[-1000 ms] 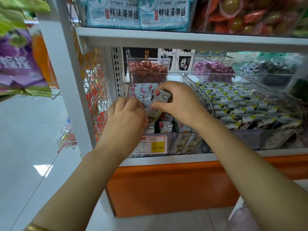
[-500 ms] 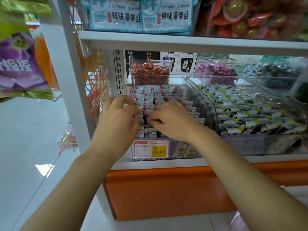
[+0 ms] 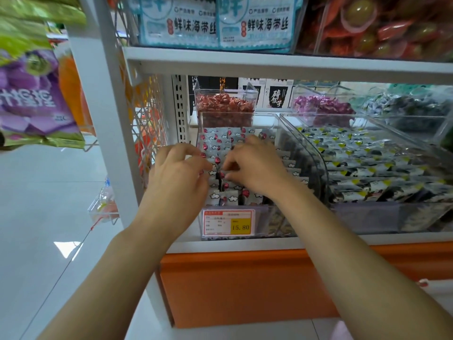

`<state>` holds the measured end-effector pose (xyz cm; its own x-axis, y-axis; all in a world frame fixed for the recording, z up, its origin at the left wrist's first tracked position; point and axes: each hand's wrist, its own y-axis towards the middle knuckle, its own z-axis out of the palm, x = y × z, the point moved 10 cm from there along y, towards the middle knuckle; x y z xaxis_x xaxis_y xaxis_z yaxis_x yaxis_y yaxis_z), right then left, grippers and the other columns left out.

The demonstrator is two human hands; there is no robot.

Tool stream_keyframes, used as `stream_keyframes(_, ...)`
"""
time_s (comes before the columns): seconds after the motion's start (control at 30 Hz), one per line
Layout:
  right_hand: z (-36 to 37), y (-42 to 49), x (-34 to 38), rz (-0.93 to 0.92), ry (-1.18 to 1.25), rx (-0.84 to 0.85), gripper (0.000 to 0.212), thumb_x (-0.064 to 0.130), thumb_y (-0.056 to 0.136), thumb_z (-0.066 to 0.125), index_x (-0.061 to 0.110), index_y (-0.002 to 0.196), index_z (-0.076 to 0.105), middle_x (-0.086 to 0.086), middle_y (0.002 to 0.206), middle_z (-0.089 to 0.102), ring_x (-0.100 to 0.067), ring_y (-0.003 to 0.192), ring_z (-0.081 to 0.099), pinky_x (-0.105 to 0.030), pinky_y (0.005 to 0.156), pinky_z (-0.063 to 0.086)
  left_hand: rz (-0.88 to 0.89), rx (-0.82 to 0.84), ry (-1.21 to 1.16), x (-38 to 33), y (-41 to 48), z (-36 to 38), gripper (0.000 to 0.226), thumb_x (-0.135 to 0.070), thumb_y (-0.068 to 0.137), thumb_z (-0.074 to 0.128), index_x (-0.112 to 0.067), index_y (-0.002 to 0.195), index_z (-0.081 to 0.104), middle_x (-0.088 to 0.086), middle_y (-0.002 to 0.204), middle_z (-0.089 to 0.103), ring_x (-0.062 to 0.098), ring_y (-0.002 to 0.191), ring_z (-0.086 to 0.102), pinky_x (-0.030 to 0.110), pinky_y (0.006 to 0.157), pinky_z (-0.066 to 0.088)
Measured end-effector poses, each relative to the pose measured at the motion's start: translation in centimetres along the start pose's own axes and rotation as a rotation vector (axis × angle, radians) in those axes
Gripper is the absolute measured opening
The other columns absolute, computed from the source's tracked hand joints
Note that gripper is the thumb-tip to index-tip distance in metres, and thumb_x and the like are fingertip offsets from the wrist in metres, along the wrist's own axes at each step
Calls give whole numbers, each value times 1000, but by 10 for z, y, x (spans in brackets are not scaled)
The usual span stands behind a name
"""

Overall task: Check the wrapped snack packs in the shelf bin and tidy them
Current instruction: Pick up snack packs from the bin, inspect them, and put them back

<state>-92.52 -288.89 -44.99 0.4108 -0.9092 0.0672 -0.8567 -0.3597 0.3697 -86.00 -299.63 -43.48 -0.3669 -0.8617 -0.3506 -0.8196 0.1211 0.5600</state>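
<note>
Tidying seems midway: snack packs (image 3: 221,141) in the clear bin (image 3: 269,217) on the lower shelf (image 3: 245,244) stand in rows behind, looser in front. Right hand (image 3: 255,168) fingers pinch a pack mid-bin; left hand (image 3: 179,177) fingers curl alongside, grip unclear.

The left hand (image 3: 176,182) and the right hand (image 3: 255,168) are in the clear bin (image 3: 307,146) at the left end of the shelf (image 3: 245,244). Their curled fingers pinch snack packs (image 3: 228,138) near the bin's front.
</note>
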Motion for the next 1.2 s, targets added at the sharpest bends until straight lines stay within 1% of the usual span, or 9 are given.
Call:
stream_keyframes(0.1,-10,-1,0,-14,157,-69,8,28,83,68,21,85,66,7,91,65,-15,98,51,-37,91,38,-6,-16,8,0,0,-2,25,-9,89,54,-14,108,69,5,125,52,26,123,31,41,97,27)
stream_keyframes(0.27,-62,-23,-27,112,664,-381,12,11,87,62,19,81,56,13,76,54,3,69,49,-7,65,40,55,-99,14,-8,4,-11,22,-10,88,57,-16,105,70,1,118,59,28,117,44,30,94,23)
stream_keyframes(0.37,-70,-52,-62,288,949,-529,11,11,90,58,18,82,56,5,79,57,-9,71,55,-19,63,48,79,-121,-38,-16,5,-14,25,-17,90,57,-15,113,65,1,115,59,24,111,49,13,87,17)
stream_keyframes(0.5,-42,-82,-83,497,1428,-472,10,6,92,55,9,84,60,-4,79,59,-14,67,57,-20,51,50,-33,-39,-257,-20,2,0,36,-29,94,48,-19,128,52,-4,112,55,0,80,52,15,72,38)
stream_keyframes(0.6,-34,-93,-84,532,1601,-451,12,5,91,55,7,81,61,-6,74,60,-12,60,60,-20,50,51,-107,57,-498,-25,2,13,18,-25,96,43,-23,100,60,3,86,64,8,58,55,17,45,42)
stream_keyframes(0.73,-29,-109,-88,602,1728,-481,14,8,91,54,5,80,62,-5,67,64,-9,53,61,-18,48,51,-328,145,-887,-19,-1,29,22,-28,94,48,-18,89,67,4,83,68,13,71,66,23,58,55)
stream_keyframes(0.83,-24,-117,-89,609,1841,-463,16,6,90,53,5,78,64,-3,68,70,-9,55,62,-18,49,52,-339,189,-946,-24,-3,38,19,-29,91,53,-18,91,68,0,85,67,9,76,66,22,63,55)
stream_keyframes(1.03,-19,-121,-78,557,1989,-294,23,-1,68,59,-1,91,64,-11,74,68,-15,64,68,-20,57,55,-468,119,-1035,-9,-5,42,14,-27,88,57,-15,82,63,1,75,64,13,67,65,23,57,53)
stream_keyframes(1.2,-17,-124,-83,615,2001,-366,14,-10,83,51,-2,90,60,-10,68,69,-15,62,69,-19,56,55,-535,217,-1348,-18,-9,53,10,-16,88,54,-8,93,59,2,68,56,8,54,56,18,49,49)
